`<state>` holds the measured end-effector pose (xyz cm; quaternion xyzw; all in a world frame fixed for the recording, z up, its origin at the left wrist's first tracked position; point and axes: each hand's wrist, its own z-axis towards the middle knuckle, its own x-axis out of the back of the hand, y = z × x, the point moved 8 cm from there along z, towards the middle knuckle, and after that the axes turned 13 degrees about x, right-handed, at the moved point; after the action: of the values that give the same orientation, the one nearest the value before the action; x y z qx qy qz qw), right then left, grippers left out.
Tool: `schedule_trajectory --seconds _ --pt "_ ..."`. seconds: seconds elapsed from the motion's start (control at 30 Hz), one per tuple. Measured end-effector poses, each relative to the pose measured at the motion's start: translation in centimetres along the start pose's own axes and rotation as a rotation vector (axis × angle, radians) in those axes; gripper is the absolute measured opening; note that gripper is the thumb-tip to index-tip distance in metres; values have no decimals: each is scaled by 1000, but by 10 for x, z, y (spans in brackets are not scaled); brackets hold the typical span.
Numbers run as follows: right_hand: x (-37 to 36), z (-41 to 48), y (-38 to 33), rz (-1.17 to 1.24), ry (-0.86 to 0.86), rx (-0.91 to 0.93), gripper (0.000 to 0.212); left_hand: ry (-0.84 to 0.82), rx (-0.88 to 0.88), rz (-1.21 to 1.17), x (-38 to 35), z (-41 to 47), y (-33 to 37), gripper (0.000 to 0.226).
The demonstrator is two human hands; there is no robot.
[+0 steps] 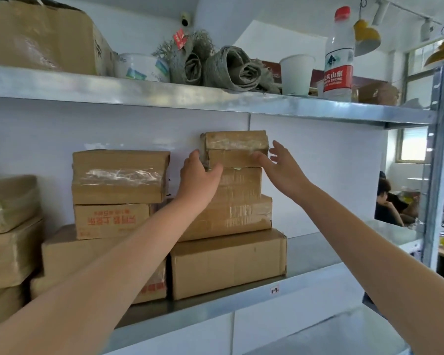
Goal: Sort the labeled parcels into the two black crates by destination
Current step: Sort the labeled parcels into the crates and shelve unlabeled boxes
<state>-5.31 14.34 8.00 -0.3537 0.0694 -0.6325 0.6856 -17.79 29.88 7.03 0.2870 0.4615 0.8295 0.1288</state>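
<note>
A small taped cardboard parcel (235, 148) tops a stack of brown parcels (228, 262) on the middle metal shelf (315, 249). My left hand (199, 176) reaches up at the parcel's left side, fingers near its lower left corner. My right hand (280, 166) is at the parcel's right side, fingers spread, thumb touching its front edge. Neither hand has closed around it. A second stack of parcels (118, 175) stands to the left. No black crates are in view.
The upper shelf (190, 96) carries a big carton (36, 34), rolled burlap (223, 67), a paper cup (296, 74) and a water bottle (338, 55). More wrapped parcels (8, 226) sit at far left. A seated person (390, 203) is beyond the rack's right post.
</note>
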Motion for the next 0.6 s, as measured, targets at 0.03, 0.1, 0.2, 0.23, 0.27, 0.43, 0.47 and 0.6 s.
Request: schedule_trajectory --seconds 0.03,0.1,0.2,0.23,0.27,0.43,0.47,0.6 --pt "-3 2 3 35 8 14 67 5 -16 -21 -3 1 -1 60" --pt "-7 1 7 80 10 36 41 24 -44 -64 -7 -2 1 50" --pt "-5 3 10 155 34 87 37 87 -50 -146 -6 -11 5 40" --pt "-3 3 8 171 38 116 38 116 -45 -177 -5 -14 7 39" --pt "0 3 6 191 39 144 39 152 -42 -204 -4 -17 9 37" --pt "22 -6 -3 338 12 210 41 280 3 -343 3 -51 17 17" --pt "26 -10 -1 356 1 211 39 294 3 -364 4 -60 19 21" --pt "36 -24 1 445 -21 208 31 339 -56 -380 11 -96 30 31"
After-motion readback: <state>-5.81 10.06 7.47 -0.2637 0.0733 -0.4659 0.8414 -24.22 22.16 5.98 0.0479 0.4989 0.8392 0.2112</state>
